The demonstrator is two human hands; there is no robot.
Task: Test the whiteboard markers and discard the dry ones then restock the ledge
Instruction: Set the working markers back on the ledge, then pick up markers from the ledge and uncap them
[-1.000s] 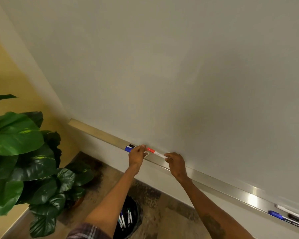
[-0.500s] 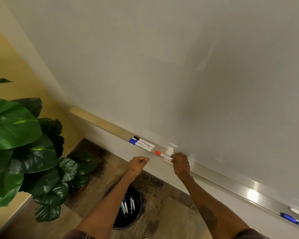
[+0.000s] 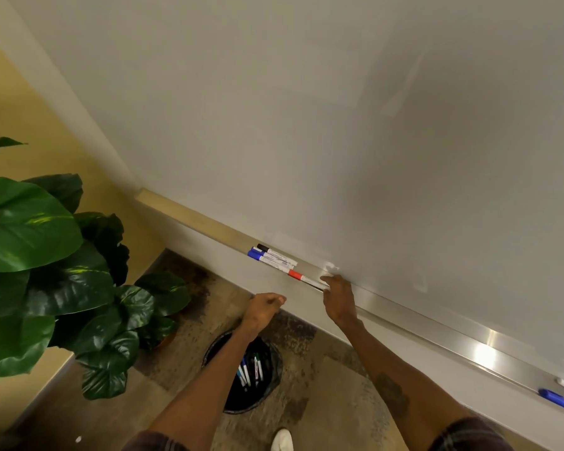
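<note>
So at that point my right hand [image 3: 339, 301] was up at the ledge [image 3: 437, 335], fingertips pinching the white tail end of the red-capped marker [image 3: 302, 277]. It lay flat in the tray with its cap pointing left. Holding it by the tail left the cap end free, which I figure made it easy to line up behind the other two. The blue-capped marker [image 3: 258, 255] and the black-capped marker [image 3: 267, 249] lay side by side just left of it, with the black one nearer the whiteboard [image 3: 339, 125]. My left hand [image 3: 264, 309] hung just below the ledge with the fingers loosely curled and nothing in it. That put it above the bin [image 3: 213, 348] on the floor, which held a bunch of markers, presumably the dry ones. A few more markers [image 3: 555, 397] sat well apart at the far right end of the ledge. It looked like the restocking part to me, with the red one getting parked.
</note>
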